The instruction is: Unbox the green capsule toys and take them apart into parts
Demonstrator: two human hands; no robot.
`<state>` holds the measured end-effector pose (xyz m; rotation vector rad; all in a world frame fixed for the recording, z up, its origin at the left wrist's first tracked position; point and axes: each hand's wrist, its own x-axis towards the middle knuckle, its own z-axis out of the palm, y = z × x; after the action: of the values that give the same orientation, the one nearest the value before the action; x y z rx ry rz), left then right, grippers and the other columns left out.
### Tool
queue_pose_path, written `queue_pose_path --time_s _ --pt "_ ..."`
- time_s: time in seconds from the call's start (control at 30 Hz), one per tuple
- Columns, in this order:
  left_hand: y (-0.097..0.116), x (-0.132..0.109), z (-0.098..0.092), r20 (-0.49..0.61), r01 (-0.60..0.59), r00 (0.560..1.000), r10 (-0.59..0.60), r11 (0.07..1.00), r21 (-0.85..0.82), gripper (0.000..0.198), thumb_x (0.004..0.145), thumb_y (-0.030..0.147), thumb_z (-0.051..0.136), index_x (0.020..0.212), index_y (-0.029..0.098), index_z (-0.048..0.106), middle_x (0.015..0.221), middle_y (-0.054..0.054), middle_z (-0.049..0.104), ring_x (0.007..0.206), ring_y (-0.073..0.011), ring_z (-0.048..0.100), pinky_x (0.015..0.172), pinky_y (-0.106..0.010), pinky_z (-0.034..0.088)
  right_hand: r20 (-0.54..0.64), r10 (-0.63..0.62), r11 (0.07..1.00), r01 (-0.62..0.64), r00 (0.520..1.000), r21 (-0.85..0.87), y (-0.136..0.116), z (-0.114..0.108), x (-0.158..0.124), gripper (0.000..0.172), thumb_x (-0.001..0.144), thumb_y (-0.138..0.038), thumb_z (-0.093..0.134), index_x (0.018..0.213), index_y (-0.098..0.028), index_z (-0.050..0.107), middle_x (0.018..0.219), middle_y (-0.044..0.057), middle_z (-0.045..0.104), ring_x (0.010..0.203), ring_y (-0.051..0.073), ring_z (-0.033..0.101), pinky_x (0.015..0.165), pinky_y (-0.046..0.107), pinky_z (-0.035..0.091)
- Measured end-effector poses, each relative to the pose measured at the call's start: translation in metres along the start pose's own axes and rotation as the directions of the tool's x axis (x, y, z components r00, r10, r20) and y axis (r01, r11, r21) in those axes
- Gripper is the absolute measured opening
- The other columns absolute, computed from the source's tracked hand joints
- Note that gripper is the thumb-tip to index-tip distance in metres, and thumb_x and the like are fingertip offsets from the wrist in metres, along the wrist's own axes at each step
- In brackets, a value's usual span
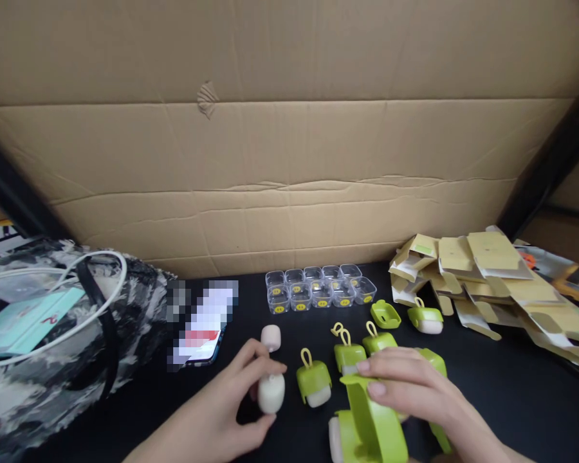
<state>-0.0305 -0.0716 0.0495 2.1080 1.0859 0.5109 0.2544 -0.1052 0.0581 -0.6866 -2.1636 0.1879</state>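
Two bare hands noted: left hand [226,405], right hand [410,386]. Bare forearms [468,437] behind both wrists, cut by lower edge. Slim fingers [381,368]; nails [376,388] rounded, trimmed close to fingertips, faintly glossy on right

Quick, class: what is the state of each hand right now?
Left hand: closed on a white rounded block.
Right hand: closed over a green plastic cover, holding it.
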Motion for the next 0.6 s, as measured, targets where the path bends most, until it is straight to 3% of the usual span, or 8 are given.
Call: queue_pose_path --time_s 0.1,0.2,0.37,0.5,0.6 --pt "-0.006 0.004 -0.002 -0.034 -0.012 0.999 0.015 0.995 0.101 0.037 0.073 0.008 0.052 0.105 0.026 0.048 0.098 0.0 0.053 0.081 -0.0142 0.055 0.075 -0.026 0.048 0.047 0.029 0.999 -0.028 0.998 -0.021 -0.003 -0.001 0.002 0.048 0.083 -0.033 0.063 0.126 -0.029 0.04 0.112 0.007 0.064 0.104 0.023 0.061 0.093 0.036 0.047" --pt "-0.012 0.009 0.0 -0.084 -0.061 0.993 0.082 0.972 0.226 0.026 0.078 0.013 0.051 0.101 0.025 0.053 0.105 -0.003 0.052 0.09 -0.0172 0.057 0.079 -0.028 0.047 0.028 -0.011 1.0 0.011 1.0 -0.008 -0.001 0.005 0.001 0.045 0.087 -0.037 0.057 0.126 -0.027 0.039 0.112 0.008 0.065 0.105 0.022 0.06 0.092 0.035 0.046" --pt "-0.016 0.012 -0.001 -0.215 -0.037 0.97 0.116 0.939 0.341 0.031 0.08 0.021 0.056 0.11 0.026 0.054 0.104 -0.005 0.053 0.091 -0.0205 0.058 0.08 -0.032 0.047 0.023 -0.096 0.994 0.097 0.995 -0.048 0.005 0.009 0.004 0.044 0.086 -0.035 0.059 0.125 -0.022 0.043 0.11 0.009 0.066 0.104 0.02 0.061 0.092 0.031 0.045" --pt "-0.004 0.007 0.01 -0.279 -0.083 0.951 0.131 0.981 0.175 0.011 0.082 0.023 0.056 0.093 0.024 0.057 0.09 -0.003 0.057 0.082 -0.0174 0.057 0.074 -0.027 0.047 0.039 0.043 0.999 -0.042 0.998 -0.032 0.002 0.012 0.008 0.047 0.081 -0.037 0.066 0.12 -0.023 0.044 0.109 0.007 0.067 0.102 0.019 0.062 0.087 0.026 0.049" --pt "0.011 0.0 0.031 -0.142 -0.09 0.988 0.066 0.981 -0.173 0.011 0.085 0.029 0.054 0.085 0.023 0.063 0.079 -0.001 0.059 0.068 -0.0135 0.055 0.063 -0.021 0.045 0.067 0.057 0.998 -0.059 0.996 0.024 0.002 0.026 0.003 0.044 0.083 -0.041 0.062 0.119 -0.024 0.044 0.111 0.005 0.066 0.103 0.018 0.061 0.089 0.026 0.049"
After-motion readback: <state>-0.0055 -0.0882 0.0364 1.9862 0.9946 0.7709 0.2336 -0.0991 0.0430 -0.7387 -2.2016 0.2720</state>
